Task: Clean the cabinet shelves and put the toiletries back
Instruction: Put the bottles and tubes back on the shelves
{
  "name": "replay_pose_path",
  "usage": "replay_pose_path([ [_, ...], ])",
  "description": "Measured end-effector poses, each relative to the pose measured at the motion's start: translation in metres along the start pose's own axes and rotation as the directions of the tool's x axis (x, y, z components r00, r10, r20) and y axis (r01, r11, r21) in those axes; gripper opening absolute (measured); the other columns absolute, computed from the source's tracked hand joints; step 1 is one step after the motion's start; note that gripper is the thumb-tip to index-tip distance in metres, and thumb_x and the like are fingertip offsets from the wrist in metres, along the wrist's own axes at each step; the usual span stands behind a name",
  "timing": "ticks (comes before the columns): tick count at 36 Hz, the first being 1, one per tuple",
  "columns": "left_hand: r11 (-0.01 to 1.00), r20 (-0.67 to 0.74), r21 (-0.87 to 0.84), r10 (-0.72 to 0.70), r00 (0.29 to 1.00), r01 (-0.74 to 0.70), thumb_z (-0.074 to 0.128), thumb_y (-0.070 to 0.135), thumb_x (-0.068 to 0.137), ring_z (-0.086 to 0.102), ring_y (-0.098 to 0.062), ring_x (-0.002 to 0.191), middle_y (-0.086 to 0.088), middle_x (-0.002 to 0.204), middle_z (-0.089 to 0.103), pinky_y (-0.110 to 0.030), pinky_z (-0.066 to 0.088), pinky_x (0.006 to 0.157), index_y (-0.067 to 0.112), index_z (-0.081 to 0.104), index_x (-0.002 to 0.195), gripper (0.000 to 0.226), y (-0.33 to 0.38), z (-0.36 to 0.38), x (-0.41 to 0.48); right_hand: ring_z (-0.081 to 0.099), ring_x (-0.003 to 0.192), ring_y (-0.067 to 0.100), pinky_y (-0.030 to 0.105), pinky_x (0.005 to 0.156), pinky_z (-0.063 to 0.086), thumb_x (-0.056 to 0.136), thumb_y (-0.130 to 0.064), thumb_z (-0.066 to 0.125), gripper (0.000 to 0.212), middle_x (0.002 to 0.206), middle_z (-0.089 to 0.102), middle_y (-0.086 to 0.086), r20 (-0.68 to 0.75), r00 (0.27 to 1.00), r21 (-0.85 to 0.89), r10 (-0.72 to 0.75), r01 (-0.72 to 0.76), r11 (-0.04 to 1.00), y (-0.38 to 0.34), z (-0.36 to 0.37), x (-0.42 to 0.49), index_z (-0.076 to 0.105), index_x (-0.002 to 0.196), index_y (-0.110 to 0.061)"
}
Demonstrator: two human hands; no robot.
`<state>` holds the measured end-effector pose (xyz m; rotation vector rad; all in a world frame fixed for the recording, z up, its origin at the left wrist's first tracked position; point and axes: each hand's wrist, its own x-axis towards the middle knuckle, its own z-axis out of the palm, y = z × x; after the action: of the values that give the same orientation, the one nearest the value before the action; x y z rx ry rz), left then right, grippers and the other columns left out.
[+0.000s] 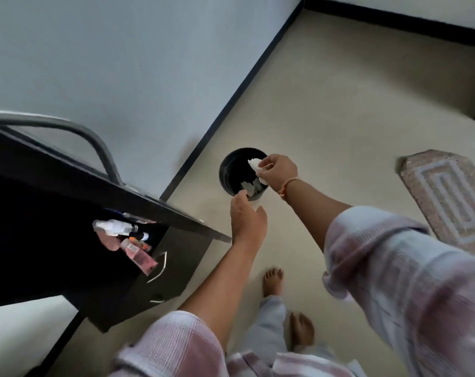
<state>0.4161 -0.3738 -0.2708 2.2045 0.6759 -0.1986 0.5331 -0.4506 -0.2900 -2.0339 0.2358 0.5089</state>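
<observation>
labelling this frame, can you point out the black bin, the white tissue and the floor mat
black bin [225, 172]: head view, inner left wall.
white tissue [254, 165]: head view, part sticking out of the right hand [278, 171].
floor mat [448, 197]: head view, patterned middle.

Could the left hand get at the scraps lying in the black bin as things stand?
Probably yes. The left hand hangs open just at the black bin's near rim, the bin has no lid, and the right hand, pinching a white tissue, sits toward the far side.
</observation>
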Motion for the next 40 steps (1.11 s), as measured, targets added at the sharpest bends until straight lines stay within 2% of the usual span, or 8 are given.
replay_pose_path([
  [4, 0.999, -0.030, -0.029, -0.023, 0.999, 0.022, 0.054, 0.013, 0.094, 0.040, -0.019, 0.132, -0.005, 0.143, 0.040, -0.021, 0.032, 0.100, 0.010, 0.035, 0.144, 0.053, -0.002, 0.008, 0.025, 0.063, 0.090, 0.014, 0.028, 0.089, 0.052, 0.084, -0.022, 0.072, 0.019, 0.093, 0.064, -0.005, 0.032, 0.999, -0.037, -0.032, 0.033, 0.999, -0.003, 0.021, 0.048, 0.069, 0.103, -0.020],
  [9, 0.998, -0.027, -0.044, -0.041, 0.999, 0.040, 0.053, 0.014, 0.094, 0.038, -0.019, 0.132, -0.006, 0.145, 0.037, -0.025, 0.034, 0.103, 0.010, 0.034, 0.144, 0.054, -0.007, 0.018, 0.048, 0.057, 0.119, 0.019, 0.029, 0.104, 0.044, 0.085, -0.026, 0.071, 0.041, 0.127, 0.063, 0.002, 0.084, 0.995, -0.143, -0.047, 0.059, 0.988, 0.000, 0.038, 0.098, 0.064, 0.125, -0.019],
  [14, 0.998, -0.003, -0.027, -0.057, 0.998, 0.057, 0.052, 0.014, 0.095, 0.039, -0.019, 0.131, -0.005, 0.144, 0.037, -0.020, 0.031, 0.096, 0.012, 0.033, 0.144, 0.053, -0.015, 0.026, 0.059, 0.057, 0.120, 0.018, 0.025, 0.104, 0.040, 0.090, -0.016, 0.064, 0.030, 0.127, 0.064, 0.002, 0.049, 0.999, -0.139, -0.016, 0.022, 0.990, 0.017, 0.041, 0.120, 0.068, 0.120, -0.018],
  [17, 0.998, 0.024, -0.009, -0.060, 0.998, 0.060, 0.052, 0.015, 0.095, 0.038, -0.021, 0.132, -0.007, 0.145, 0.036, -0.027, 0.035, 0.103, 0.011, 0.032, 0.144, 0.054, -0.018, 0.030, 0.057, 0.061, 0.114, 0.018, 0.025, 0.101, 0.042, 0.090, -0.019, 0.065, 0.027, 0.121, 0.068, 0.002, 0.045, 0.999, -0.153, 0.000, 0.006, 0.988, 0.028, 0.040, 0.116, 0.070, 0.116, -0.018],
  [24, 0.995, 0.058, 0.012, -0.097, 0.994, 0.096, 0.055, 0.018, 0.094, 0.038, -0.024, 0.134, -0.008, 0.147, 0.034, -0.033, 0.037, 0.108, 0.010, 0.030, 0.146, 0.057, -0.023, 0.027, 0.034, 0.064, 0.095, 0.013, 0.022, 0.082, 0.046, 0.089, -0.033, 0.065, 0.020, 0.098, 0.072, -0.003, 0.117, 0.992, -0.210, -0.048, 0.072, 0.975, 0.043, 0.026, 0.061, 0.072, 0.102, -0.019],
  [28, 0.993, 0.083, 0.064, -0.100, 0.991, 0.095, 0.059, 0.021, 0.093, 0.044, -0.028, 0.130, -0.012, 0.146, 0.036, -0.036, 0.042, 0.105, 0.007, 0.032, 0.144, 0.059, -0.020, 0.019, 0.014, 0.065, 0.096, 0.014, 0.024, 0.082, 0.048, 0.090, -0.038, 0.063, 0.021, 0.098, 0.072, -0.003, 0.205, 0.973, -0.304, -0.106, 0.166, 0.938, 0.043, 0.014, 0.013, 0.070, 0.099, -0.021],
  [33, 0.989, 0.180, 0.140, -0.081, 0.980, 0.055, 0.059, 0.026, 0.093, 0.039, -0.029, 0.134, -0.012, 0.149, 0.032, -0.036, 0.038, 0.104, 0.007, 0.028, 0.147, 0.065, -0.023, 0.008, -0.034, 0.061, 0.108, 0.020, 0.034, 0.092, 0.049, 0.094, -0.041, 0.055, 0.034, 0.114, 0.069, 0.002, 0.221, 0.968, -0.413, -0.116, 0.201, 0.888, 0.053, -0.002, -0.058, 0.068, 0.114, -0.017],
  [40, 0.981, 0.204, 0.186, -0.087, 0.975, 0.049, 0.058, 0.027, 0.093, 0.043, -0.028, 0.127, -0.013, 0.142, 0.039, -0.033, 0.038, 0.103, 0.008, 0.040, 0.137, 0.052, -0.066, -0.016, -0.116, 0.055, 0.119, 0.026, 0.032, 0.096, 0.042, 0.096, -0.040, 0.053, 0.040, 0.127, 0.063, 0.008, 0.337, 0.942, -0.573, -0.012, 0.215, 0.791, 0.090, 0.004, -0.145, 0.061, 0.124, -0.013],
])
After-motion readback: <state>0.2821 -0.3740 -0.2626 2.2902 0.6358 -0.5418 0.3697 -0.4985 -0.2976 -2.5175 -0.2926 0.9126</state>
